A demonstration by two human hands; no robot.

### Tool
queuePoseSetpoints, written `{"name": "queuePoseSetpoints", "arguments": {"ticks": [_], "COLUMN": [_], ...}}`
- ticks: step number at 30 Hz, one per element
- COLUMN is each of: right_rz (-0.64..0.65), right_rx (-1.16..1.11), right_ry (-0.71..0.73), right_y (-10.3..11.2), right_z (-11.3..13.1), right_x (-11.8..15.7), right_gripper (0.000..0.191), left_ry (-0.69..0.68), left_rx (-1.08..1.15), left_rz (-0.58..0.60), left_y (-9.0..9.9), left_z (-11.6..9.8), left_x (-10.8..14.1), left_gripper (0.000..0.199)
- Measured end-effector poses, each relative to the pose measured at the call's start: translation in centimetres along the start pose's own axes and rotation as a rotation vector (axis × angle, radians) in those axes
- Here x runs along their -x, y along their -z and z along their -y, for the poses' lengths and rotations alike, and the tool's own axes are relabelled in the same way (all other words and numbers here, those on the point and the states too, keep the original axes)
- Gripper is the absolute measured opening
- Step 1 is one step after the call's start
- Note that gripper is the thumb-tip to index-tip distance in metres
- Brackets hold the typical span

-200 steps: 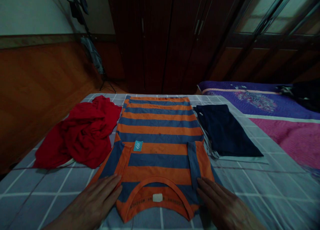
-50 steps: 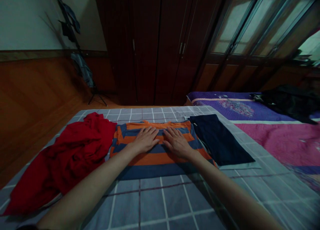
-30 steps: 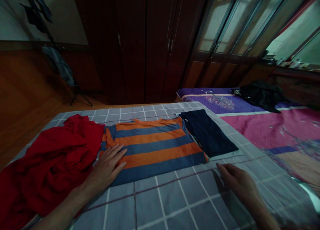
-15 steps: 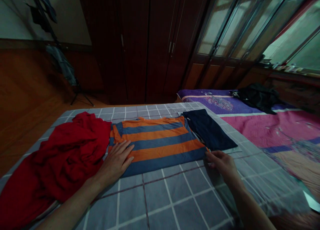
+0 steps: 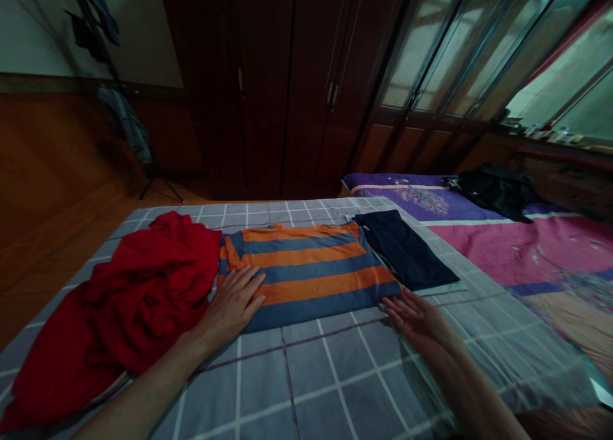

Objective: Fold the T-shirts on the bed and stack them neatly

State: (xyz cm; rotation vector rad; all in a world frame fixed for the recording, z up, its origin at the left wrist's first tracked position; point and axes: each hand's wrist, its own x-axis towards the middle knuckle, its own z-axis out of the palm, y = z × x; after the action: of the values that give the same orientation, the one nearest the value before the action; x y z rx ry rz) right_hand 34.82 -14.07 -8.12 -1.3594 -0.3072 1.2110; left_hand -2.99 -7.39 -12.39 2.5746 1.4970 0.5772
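1. Striped shirt [image 5: 311, 261], head view: lying folded into a wide orange-and-blue band on the checked sheet [image 5: 335, 379], between the red cloth [image 5: 148, 293] and the navy garment [image 5: 407, 248]; no longer stretching full length with the neckline nearest, as in the earliest frame.
2. Left hand [image 5: 234, 296]: pressing flat on the shirt's left side, fingers extended and close together, gripping nothing; keeping much the same place as half a second ago.
3. Right hand [image 5: 421, 318]: resting by the near right corner, fingers loosely straightened and palm turning partly upward, instead of pinching there palm-down as half a second ago; not showing clearly whether still touching the hem.
4. Red cloth: heaping loosely at the shirt's left, as before.
5. Navy garment: lying folded just beside the shirt's right edge, staying put.
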Motion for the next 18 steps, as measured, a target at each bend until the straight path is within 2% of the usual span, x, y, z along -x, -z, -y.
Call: {"name": "queuePoseSetpoints", "arguments": {"ticks": [5, 8, 12, 16, 18], "right_rz": [-0.108, -0.089, -0.071, -0.119, -0.15], "right_rx": [-0.056, -0.015, 0.153, 0.189, 0.219], "right_ry": [-0.183, -0.245, -0.103, 0.112, 0.224], "right_y": [-0.9, -2.0, -3.2, -3.8, -3.8], "right_z": [1.0, 1.3, 0.9, 0.4, 0.1], "right_x": [1.1, 0.9, -0.6, -2.0, -2.4], "right_gripper": [0.005, 0.007, 0.011, 0.008, 0.019], "left_ry": [-0.001, -0.006, 0.01, 0.032, 0.045], "left_rx": [-0.016, -0.012, 0.001, 0.044, 0.105], "left_rz": [0.029, 0.021, 0.029, 0.038, 0.019], "left_y": [0.2, 0.2, 0.4, 0.8, 0.9], "left_z": [-0.1, -0.1, -0.3, -0.5, -0.6], "left_x": [0.0, 0.0, 0.0, 0.0, -0.1], "left_gripper": [0.043, 0.043, 0.043, 0.043, 0.043]}}
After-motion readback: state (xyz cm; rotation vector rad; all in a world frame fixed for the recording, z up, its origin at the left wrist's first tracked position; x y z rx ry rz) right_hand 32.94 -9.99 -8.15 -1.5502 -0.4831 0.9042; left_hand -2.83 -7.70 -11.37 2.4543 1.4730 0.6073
